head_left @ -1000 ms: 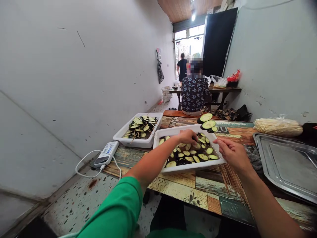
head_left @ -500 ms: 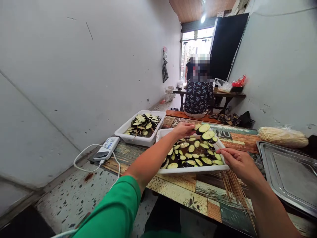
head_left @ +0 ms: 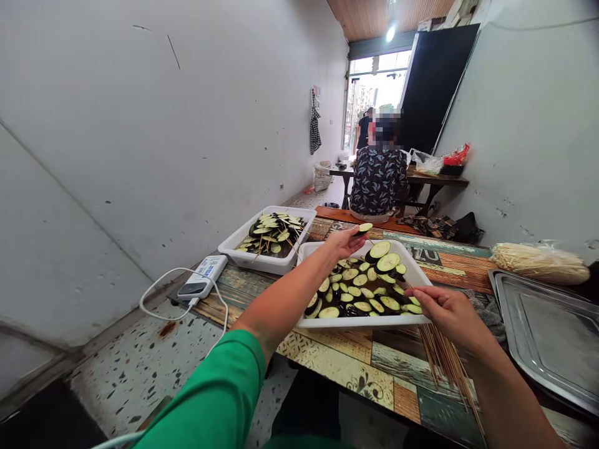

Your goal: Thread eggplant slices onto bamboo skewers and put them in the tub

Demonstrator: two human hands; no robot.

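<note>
My left hand (head_left: 345, 242) pinches an eggplant slice (head_left: 365, 228) above the far edge of a white tray (head_left: 365, 322). Closed around the lower end of a thin bamboo skewer (head_left: 409, 282) is my right hand (head_left: 440, 305), at the tray's right side. Several eggplant slices (head_left: 388, 263) are threaded on that skewer, cut faces up. Its tip lies near the slice in my left hand; whether it pierces that slice I cannot tell. More oval slices with dark skin (head_left: 362, 306) lie loose in dark liquid in the tray.
A second white tray (head_left: 262, 259) at left holds skewered eggplant. Loose bamboo skewers (head_left: 449, 362) lie at the table's front right, near a metal tray (head_left: 552, 337) and a bagged pale bundle (head_left: 540, 262). A white power strip (head_left: 202, 277) with cable sits at left. A person (head_left: 378, 181) sits ahead.
My left hand has drawn slightly up and left with its slice, opening a gap from the slices on the skewer. My right hand and the skewer have shifted slightly left and down.
</note>
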